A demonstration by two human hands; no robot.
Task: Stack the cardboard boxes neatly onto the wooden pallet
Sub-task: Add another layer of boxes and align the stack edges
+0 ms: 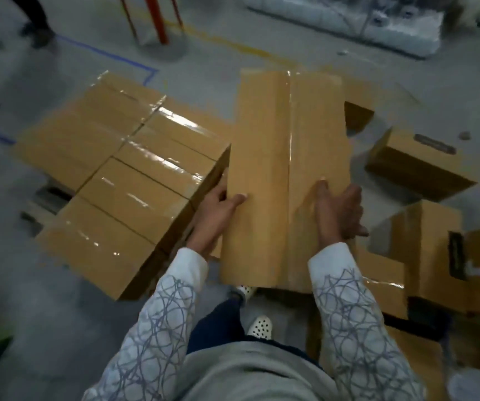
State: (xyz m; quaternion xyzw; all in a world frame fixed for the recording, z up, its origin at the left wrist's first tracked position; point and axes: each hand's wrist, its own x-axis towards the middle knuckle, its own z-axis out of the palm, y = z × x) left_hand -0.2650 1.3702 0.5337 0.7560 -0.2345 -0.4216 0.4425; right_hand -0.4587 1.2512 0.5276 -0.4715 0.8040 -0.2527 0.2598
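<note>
A long cardboard box (276, 169) sealed with clear tape along its middle seam is held in 2 hands just to the right of the stack of boxes (134, 175). Its long side runs away from the person, and its left edge lies close against the stack's right side - whether they touch cannot be told.

The left hand (218, 209) grips the box's left edge, in the narrow gap next to the stack, with the thumb laid across the top face and the fingers tucked under. The right hand (337, 209), farther right of the stack, grasps the box's right edge: thumb on the top face, fingers curled over the side.

The stack is a tight block of taped boxes with flush, level tops. It sits on the wooden pallet (39, 204), whose slats show only at the stack's left side.

Well to the right of the stack, beyond the held box, several loose boxes lie on the floor at odd angles - 1 with a dark handle slot (418, 166) and another nearer the person (429, 244). Beyond the stack, blue tape (111, 57) marks the floor and red stool legs (157, 21) stand.
</note>
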